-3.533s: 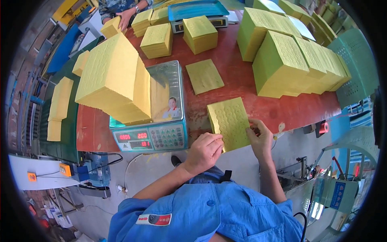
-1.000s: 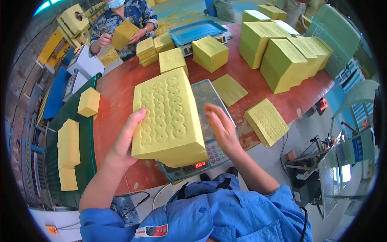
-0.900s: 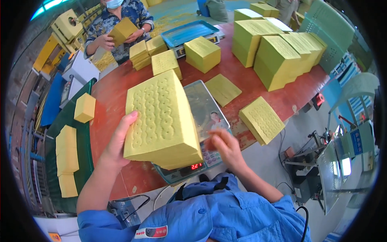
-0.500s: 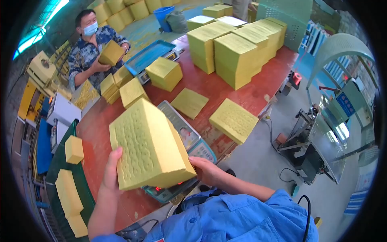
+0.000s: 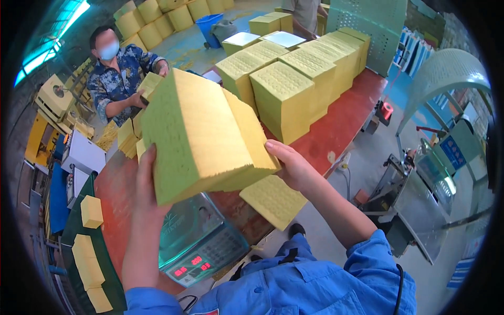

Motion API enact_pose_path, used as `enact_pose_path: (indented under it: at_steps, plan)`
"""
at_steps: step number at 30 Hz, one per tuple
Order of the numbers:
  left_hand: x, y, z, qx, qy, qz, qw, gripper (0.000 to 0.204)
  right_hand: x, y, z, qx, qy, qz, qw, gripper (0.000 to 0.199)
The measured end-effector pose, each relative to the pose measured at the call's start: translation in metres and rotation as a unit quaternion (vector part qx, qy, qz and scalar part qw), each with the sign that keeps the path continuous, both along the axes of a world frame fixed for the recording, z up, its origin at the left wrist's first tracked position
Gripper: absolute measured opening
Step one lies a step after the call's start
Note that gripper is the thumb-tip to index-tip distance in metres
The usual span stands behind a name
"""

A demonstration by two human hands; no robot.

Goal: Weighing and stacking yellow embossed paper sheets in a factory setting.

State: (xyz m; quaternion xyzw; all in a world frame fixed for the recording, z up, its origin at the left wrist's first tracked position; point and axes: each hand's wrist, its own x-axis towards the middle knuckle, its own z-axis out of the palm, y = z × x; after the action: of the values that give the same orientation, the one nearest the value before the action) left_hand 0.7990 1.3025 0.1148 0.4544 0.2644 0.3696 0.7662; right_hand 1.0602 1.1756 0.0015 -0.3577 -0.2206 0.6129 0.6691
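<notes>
Thick yellow stack held in both grips, above the scale

My left grip [image 5: 145,181] is pressed to the lower left side of the thick yellow stack [image 5: 210,128]; my right grip [image 5: 292,164] is on its right edge, thumb on the near corner. Both closed on it. Stack is tilted, its right part stepped lower than the left.

Just below and between my grips: a scale [image 5: 181,223], bare metal pan, red lit digits, keypad. Just below my right grip: a flatter yellow stack [image 5: 274,202] with dimpled top, at the edge of the red tabletop [image 5: 349,118].

Beyond my right grip: a long row of tall yellow blocks [image 5: 283,86] on the tabletop, bumpy tops, white sheets [image 5: 283,39] at its far left end. Out to the right of that grip, off the tabletop: a metal-framed machine [image 5: 415,189].

Left of my left grip: small yellow blocks [image 5: 89,262] on a dark green surface [image 5: 113,270]. Beyond that grip, a masked co-worker [image 5: 121,76] in camouflage holds a smaller yellow block [image 5: 150,85]. Farther out: a blue bin [image 5: 208,31], yellow rolls [image 5: 150,29].
</notes>
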Motion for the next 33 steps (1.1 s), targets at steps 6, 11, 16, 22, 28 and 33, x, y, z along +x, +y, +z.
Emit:
enact_pose_path:
  at_steps: [6, 11, 16, 22, 28, 33]
  plan:
    - [0.074, 0.046, -0.06, -0.069, 0.026, 0.001, 0.997, 0.052, 0.051, 0.046, -0.061, -0.106, 0.063, -0.008, 0.992, 0.04]
    - [0.118, 0.063, -0.087, -0.091, 0.089, 0.012, 0.992, 0.052, 0.073, 0.077, -0.109, -0.12, 0.142, -0.016, 0.982, 0.041]
    - [0.142, 0.073, -0.097, -0.104, 0.182, 0.02, 0.978, 0.057, 0.071, 0.082, -0.107, -0.186, 0.141, -0.035, 0.972, 0.047]
    - [0.155, 0.057, -0.12, -0.056, 0.218, 0.04, 0.973, 0.061, 0.066, 0.036, -0.097, -0.217, 0.135, -0.061, 0.965, 0.045]
    - [0.19, 0.047, -0.143, 0.058, 0.175, 0.06, 0.981, 0.064, 0.063, -0.002, -0.109, -0.135, 0.057, -0.069, 0.987, 0.045]
    - [0.187, 0.037, -0.127, 0.063, 0.187, 0.028, 0.98, 0.075, 0.059, 0.018, -0.09, -0.153, 0.064, -0.085, 0.983, 0.047]
